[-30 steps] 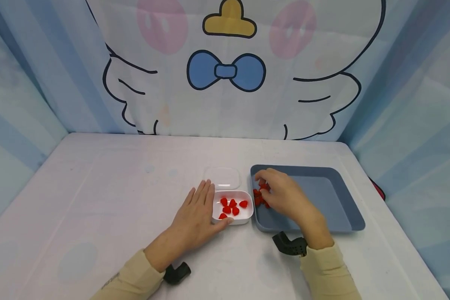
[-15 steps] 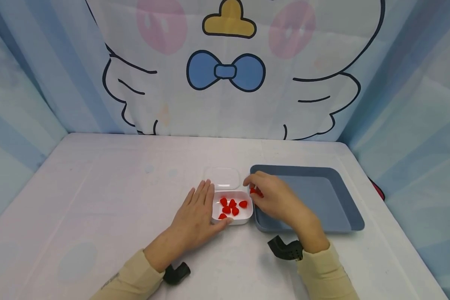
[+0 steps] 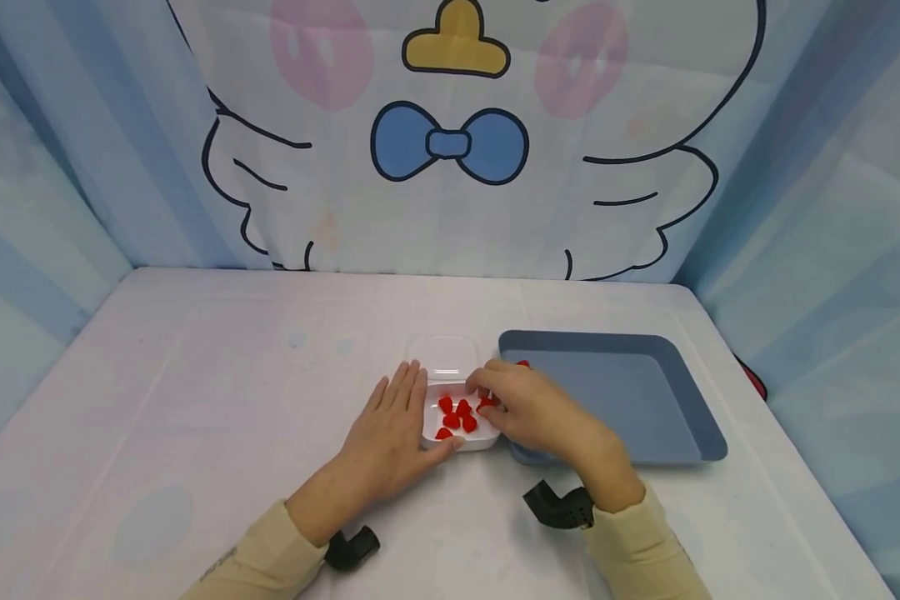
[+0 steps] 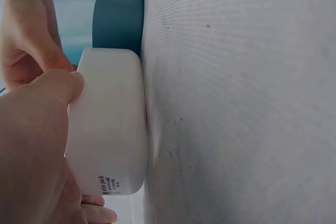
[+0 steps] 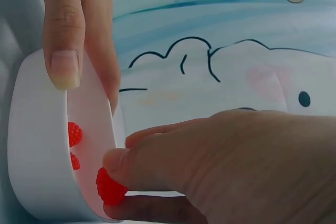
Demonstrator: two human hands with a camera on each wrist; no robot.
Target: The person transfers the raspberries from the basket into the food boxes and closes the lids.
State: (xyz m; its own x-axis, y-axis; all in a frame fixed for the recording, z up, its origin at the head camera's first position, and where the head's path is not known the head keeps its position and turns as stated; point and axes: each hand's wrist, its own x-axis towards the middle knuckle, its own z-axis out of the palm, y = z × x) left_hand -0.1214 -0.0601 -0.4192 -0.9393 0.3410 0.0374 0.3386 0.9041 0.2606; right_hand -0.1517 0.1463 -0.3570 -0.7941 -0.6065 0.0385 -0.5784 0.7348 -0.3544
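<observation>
Below cartoon curtain (image 3: 442, 229), on counter (image 3: 270, 350), found left hand (image 3: 388, 437) straight-fingered against white box (image 4: 110, 119), apparently bracing it; saw right hand (image 3: 534, 410) pinching red berry (image 5: 111, 187) at box's rim; noted tray (image 3: 630, 408) just beside, toward counter's right edge, presumably shortening reach.

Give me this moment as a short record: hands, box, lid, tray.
left hand: fingers straight along the left side of the white box
right hand: pinches a red berry at the box's right end
box contents: several red berries
clear lid: off, behind the box
tray: blue-grey, right of the box; another berry shows at its left
</observation>
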